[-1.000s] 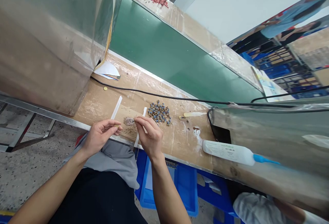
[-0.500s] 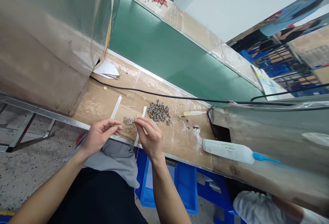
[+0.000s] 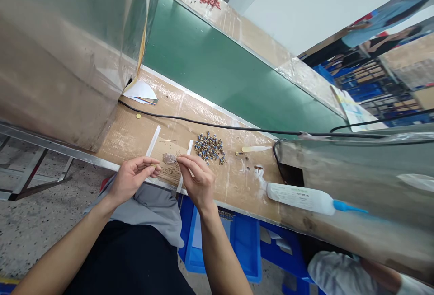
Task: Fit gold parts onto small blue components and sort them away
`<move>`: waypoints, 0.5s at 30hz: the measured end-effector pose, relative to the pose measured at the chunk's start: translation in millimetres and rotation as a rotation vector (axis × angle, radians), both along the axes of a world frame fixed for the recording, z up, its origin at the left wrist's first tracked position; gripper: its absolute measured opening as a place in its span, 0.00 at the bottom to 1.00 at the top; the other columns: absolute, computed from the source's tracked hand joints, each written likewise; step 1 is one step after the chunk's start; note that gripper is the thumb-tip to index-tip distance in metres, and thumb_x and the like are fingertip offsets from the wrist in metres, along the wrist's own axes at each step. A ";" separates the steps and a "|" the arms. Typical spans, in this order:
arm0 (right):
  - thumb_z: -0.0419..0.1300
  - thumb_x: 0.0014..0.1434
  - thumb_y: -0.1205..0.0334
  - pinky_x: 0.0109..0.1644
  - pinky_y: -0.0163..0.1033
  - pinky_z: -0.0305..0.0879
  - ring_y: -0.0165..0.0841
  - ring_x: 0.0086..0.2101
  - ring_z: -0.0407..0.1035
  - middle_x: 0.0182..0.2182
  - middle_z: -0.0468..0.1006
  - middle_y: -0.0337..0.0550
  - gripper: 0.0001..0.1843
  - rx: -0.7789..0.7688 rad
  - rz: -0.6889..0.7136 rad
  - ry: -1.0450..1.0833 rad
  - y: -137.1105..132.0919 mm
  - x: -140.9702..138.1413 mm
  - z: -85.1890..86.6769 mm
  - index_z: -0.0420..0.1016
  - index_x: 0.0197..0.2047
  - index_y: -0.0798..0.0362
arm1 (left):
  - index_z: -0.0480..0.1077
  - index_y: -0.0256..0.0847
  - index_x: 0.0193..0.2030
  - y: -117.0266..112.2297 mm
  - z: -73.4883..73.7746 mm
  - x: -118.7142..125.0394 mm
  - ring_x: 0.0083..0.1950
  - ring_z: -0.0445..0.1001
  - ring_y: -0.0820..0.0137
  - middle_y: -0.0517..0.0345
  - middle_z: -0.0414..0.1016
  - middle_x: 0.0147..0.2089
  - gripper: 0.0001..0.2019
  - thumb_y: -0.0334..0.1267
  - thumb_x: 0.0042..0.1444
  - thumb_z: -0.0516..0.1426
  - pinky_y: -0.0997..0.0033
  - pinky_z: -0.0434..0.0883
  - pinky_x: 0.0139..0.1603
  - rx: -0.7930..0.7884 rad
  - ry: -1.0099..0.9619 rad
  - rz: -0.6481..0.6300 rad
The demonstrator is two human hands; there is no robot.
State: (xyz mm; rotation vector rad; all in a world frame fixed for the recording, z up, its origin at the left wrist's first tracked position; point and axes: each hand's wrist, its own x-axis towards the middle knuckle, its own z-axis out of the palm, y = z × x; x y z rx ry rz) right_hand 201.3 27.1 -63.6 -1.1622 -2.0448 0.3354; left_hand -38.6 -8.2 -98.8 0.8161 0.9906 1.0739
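Note:
My left hand (image 3: 133, 178) pinches a tiny yellowish piece between thumb and fingertips, at the front edge of the bench. Too little of the piece shows to name it. My right hand (image 3: 198, 181) is closed in a pinch beside a small clear plastic lump (image 3: 168, 158); whatever its fingertips hold is hidden or too small to make out. Tiny brown bits (image 3: 169, 171) lie scattered on the cardboard between both hands. Just beyond my right hand is a pile of small brass-coloured and blue metal parts (image 3: 209, 147).
A white bottle with a blue nozzle (image 3: 300, 199) lies at the right. A black cable (image 3: 210, 126) crosses the cardboard-covered bench (image 3: 233, 186). White strips (image 3: 153, 141) flank the work spot. Below the edge sits a blue tray (image 3: 249, 250). A person's sleeve (image 3: 335, 270) shows at lower right.

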 end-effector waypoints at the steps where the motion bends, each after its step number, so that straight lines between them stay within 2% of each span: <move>1: 0.65 0.75 0.74 0.53 0.45 0.81 0.38 0.48 0.85 0.48 0.89 0.45 0.15 -0.003 0.004 -0.002 0.0 -0.2 0.3 0.86 0.55 0.45 | 0.85 0.39 0.55 0.1 -0.1 0.0 0.48 0.90 0.62 0.49 0.91 0.48 0.13 0.45 0.73 0.68 0.64 0.88 0.52 0.001 -0.001 0.000; 9: 0.66 0.74 0.74 0.54 0.45 0.81 0.38 0.47 0.85 0.48 0.90 0.45 0.15 -0.006 -0.007 0.001 -1.8 4.2 1.2 0.86 0.55 0.45 | 0.85 0.41 0.55 0.6 0.6 -0.1 0.47 0.90 0.65 0.51 0.92 0.47 0.12 0.45 0.73 0.68 0.68 0.87 0.52 0.004 -0.004 0.001; 15: 0.67 0.73 0.74 0.54 0.45 0.82 0.38 0.48 0.85 0.48 0.89 0.44 0.15 0.047 -0.071 0.065 5.6 1.2 7.9 0.87 0.54 0.45 | 0.85 0.41 0.55 1.1 2.1 -0.7 0.48 0.90 0.62 0.49 0.92 0.49 0.13 0.47 0.72 0.68 0.63 0.88 0.53 -0.005 0.012 -0.011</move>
